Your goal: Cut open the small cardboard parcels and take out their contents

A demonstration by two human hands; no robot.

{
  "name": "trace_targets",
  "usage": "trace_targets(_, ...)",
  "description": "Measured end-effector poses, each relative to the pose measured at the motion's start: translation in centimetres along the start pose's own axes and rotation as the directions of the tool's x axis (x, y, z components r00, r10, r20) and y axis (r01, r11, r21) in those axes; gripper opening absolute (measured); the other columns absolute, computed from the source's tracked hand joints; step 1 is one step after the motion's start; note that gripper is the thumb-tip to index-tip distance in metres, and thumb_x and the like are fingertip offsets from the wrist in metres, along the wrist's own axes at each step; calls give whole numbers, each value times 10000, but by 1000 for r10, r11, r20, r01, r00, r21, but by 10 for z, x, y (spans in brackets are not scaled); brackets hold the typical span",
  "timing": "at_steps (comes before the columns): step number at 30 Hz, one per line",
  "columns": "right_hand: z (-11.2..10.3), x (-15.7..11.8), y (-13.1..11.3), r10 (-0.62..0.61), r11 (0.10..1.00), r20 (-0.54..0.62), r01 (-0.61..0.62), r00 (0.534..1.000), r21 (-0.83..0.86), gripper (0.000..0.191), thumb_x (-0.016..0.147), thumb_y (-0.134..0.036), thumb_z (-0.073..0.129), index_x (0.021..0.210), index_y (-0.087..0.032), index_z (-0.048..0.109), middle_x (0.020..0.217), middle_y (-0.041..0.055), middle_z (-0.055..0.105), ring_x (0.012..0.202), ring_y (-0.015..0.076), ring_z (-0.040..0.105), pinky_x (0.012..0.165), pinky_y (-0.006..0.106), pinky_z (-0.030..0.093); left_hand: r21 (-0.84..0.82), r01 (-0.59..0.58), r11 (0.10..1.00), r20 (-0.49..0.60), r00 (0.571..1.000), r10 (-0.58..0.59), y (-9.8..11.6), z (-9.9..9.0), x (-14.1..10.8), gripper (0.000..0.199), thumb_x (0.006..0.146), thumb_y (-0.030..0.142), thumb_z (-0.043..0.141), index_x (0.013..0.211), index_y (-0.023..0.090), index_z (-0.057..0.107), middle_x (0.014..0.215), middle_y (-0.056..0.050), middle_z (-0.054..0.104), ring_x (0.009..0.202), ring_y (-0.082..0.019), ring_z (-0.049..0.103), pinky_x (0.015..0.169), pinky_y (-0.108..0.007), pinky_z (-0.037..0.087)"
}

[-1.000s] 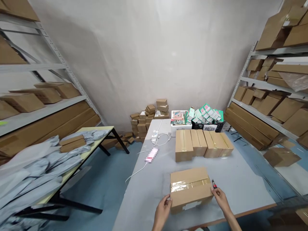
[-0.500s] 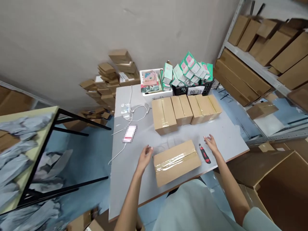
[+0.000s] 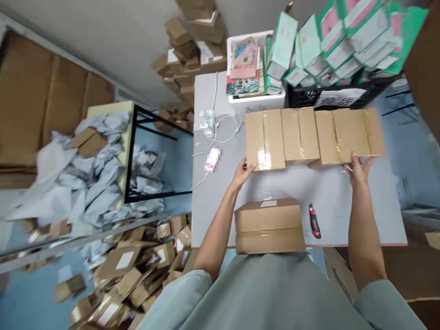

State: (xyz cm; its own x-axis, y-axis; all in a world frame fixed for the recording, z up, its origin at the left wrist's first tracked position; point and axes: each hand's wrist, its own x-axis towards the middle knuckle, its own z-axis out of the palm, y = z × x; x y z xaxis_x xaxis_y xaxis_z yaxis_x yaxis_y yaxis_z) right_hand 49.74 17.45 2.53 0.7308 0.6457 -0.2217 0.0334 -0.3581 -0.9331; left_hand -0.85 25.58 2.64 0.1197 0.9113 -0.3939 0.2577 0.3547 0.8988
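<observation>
"Where is the row of cartons (image 3: 309, 135) found?"
"On the table (image 3: 209, 201), with its long axis laid from nine to three o'clock. Its middle is placed at two o'clock from the left hand (image 3: 243, 174) and at ten from the right hand (image 3: 360, 172)."
"Which is nearer?"
"Neither: the leftmost carton's near corner is touched by the left fingers, the rightmost carton's near edge by the right. Whether either is gripped cannot be told."

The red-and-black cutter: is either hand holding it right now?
No, the cutter lies on the table, while the left hand and right hand are at the row of boxes.
</observation>
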Motion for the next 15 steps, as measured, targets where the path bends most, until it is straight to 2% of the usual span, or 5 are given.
trace_targets(3,-3,7,-6,134,988,33,-136,990,73,1066,1119,-328,613,1816,-466,-183,1733,172,546,1260,232,797,978,501,697,-49,-46,998,-39,998,44,-8,8,-3,919,926,703,828,1636,177,576,1501,-213,738,1331,-343,745,1142,-491,619)
trace_targets(8,-3,3,-17,144,986,0,-143,990,-90,979,1172,-402,493,1830,-315,-227,1784,287,434,1261,248,789,936,420,672,-108,-82,991,-56,996,76,-14,15,-1,880,926,648,865,1616,177,591,1517,-209,736,1378,-359,727,1166,-507,603)
trace_targets(10,-1,-5,-10,157,972,-62,-165,986,-169,917,1179,-450,449,1855,-248,-137,1757,306,456,1253,251,787,936,418,665,-96,-96,991,-62,994,91,-15,19,1,859,953,640,847,1619,163,587,1547,-226,712,1410,-363,708,1197,-508,578)
trace_targets(12,0,-27,5,138,949,-113,-164,984,-268,943,1133,-491,560,1859,-146,66,1670,314,543,1254,270,776,995,434,650,-50,-90,995,-111,990,84,-18,21,-4,898,971,652,828,1656,143,549,1604,-261,657,1466,-385,670,1241,-530,533)
trace_targets(15,-1,-93,40,71,867,-24,-74,997,-493,1092,897,-541,869,1733,-20,397,1453,277,697,1245,320,748,1144,476,574,25,-85,996,-187,978,88,-30,15,-30,970,998,696,781,1728,141,463,1704,-293,547,1579,-414,568,1310,-561,446)
